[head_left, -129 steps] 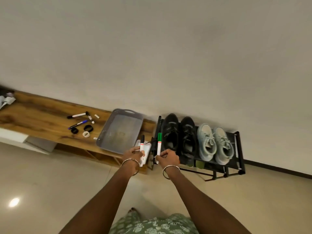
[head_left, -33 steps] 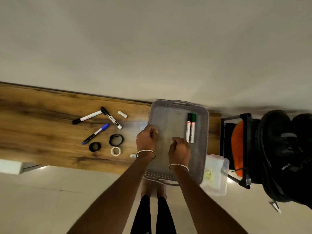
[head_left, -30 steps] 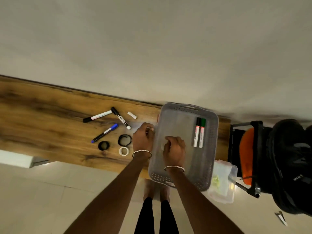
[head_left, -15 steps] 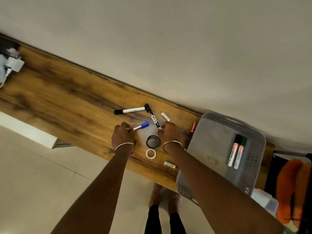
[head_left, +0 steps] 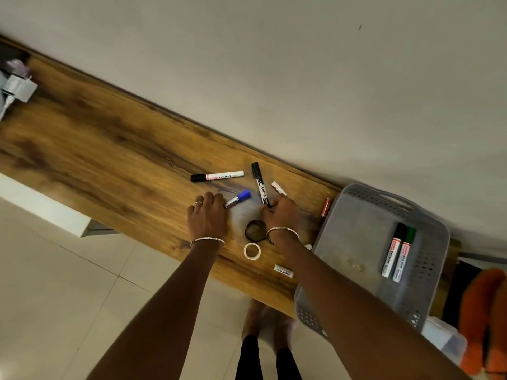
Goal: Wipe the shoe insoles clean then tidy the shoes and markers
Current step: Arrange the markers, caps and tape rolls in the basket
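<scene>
On the wooden bench (head_left: 109,149) my left hand (head_left: 207,216) grips the near end of a blue-capped marker (head_left: 239,198). My right hand (head_left: 282,212) pinches the near end of a black marker (head_left: 260,185) that points away from me. A third marker, white with a black cap (head_left: 216,176), lies untouched farther back. The grey basket (head_left: 354,209) at the right holds a black-capped marker (head_left: 393,249) and a green-capped marker (head_left: 403,255) side by side. Orange insoles (head_left: 485,311) show at the far right edge.
A black ring (head_left: 255,231) and a white tape ring (head_left: 251,250) lie between my wrists. Two small white labelled pieces (head_left: 278,187) (head_left: 283,270) and a small copper-coloured cylinder (head_left: 326,207) lie near the basket. A white device (head_left: 16,87) sits far left. A clear box (head_left: 444,341) stands lower right.
Both hands left the basket and moved left onto the bench. They now hold the blue-capped and black markers. The view swung left, so the shoes are out of sight.
</scene>
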Action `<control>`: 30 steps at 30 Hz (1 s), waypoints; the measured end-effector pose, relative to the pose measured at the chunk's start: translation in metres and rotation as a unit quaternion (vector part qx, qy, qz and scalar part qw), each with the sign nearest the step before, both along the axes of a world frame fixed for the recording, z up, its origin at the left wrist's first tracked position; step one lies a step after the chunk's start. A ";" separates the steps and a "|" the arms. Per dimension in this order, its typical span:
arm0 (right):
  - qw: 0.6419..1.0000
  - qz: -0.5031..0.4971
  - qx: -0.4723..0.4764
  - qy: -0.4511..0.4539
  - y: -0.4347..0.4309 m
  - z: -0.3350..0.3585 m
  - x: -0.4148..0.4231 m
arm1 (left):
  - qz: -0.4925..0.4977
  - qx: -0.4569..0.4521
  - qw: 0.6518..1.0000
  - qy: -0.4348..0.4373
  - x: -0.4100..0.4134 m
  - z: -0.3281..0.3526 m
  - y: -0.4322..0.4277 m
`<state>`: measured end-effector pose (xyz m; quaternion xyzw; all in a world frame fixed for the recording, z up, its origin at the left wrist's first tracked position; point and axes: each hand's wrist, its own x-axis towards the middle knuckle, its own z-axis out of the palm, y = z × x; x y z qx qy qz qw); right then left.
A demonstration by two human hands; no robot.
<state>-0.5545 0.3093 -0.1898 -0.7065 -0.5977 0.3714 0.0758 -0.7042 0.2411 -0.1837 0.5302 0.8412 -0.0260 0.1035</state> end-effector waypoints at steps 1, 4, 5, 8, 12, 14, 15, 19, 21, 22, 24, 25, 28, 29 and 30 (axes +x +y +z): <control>1.000 -0.017 0.003 0.020 -0.004 0.004 0.004 | 0.011 0.010 1.000 -0.013 0.004 0.005 0.000; 0.997 -0.059 0.024 0.054 -0.016 0.018 0.020 | 0.035 0.040 0.996 -0.070 0.021 0.023 0.001; 0.995 -0.074 0.034 0.066 -0.020 0.024 0.026 | 0.036 0.051 0.994 -0.085 0.028 0.028 0.000; 0.987 -0.104 0.065 0.102 -0.031 0.044 0.050 | 0.018 0.083 0.986 -0.144 0.056 0.043 0.002; 0.974 -0.155 0.108 0.125 -0.047 0.061 0.088 | 0.001 0.124 0.962 -0.242 0.100 0.062 0.008; 0.966 -0.194 0.126 0.118 -0.054 0.065 0.112 | -0.023 0.130 0.955 -0.266 0.123 0.067 0.012; 0.962 -0.216 0.126 0.109 -0.058 0.065 0.124 | -0.031 0.129 0.952 -0.277 0.133 0.067 0.013; 0.945 -0.301 0.105 0.075 -0.070 0.060 0.169 | -0.036 0.104 0.928 -0.356 0.175 0.064 0.018; 0.940 -0.324 0.091 0.052 -0.075 0.058 0.187 | -0.036 0.077 0.924 -0.373 0.194 0.061 0.021; 0.940 -0.329 0.083 0.042 -0.077 0.057 0.194 | -0.037 0.062 0.923 -0.378 0.203 0.060 0.023; 0.938 -0.340 0.060 0.025 -0.080 0.053 0.208 | -0.043 0.030 0.921 -0.387 0.220 0.056 0.026; 0.938 -0.345 0.044 0.019 -0.080 0.051 0.213 | -0.043 0.016 0.920 -0.389 0.226 0.054 0.027; 0.932 -0.362 0.015 0.001 -0.078 0.043 0.226 | -0.040 -0.021 0.919 -0.392 0.245 0.043 0.033; 0.931 -0.364 0.008 -0.005 -0.076 0.040 0.229 | -0.040 -0.030 0.919 -0.391 0.249 0.039 0.035; 0.932 -0.362 0.000 -0.012 -0.073 0.039 0.231 | -0.041 -0.038 0.919 -0.391 0.253 0.036 0.037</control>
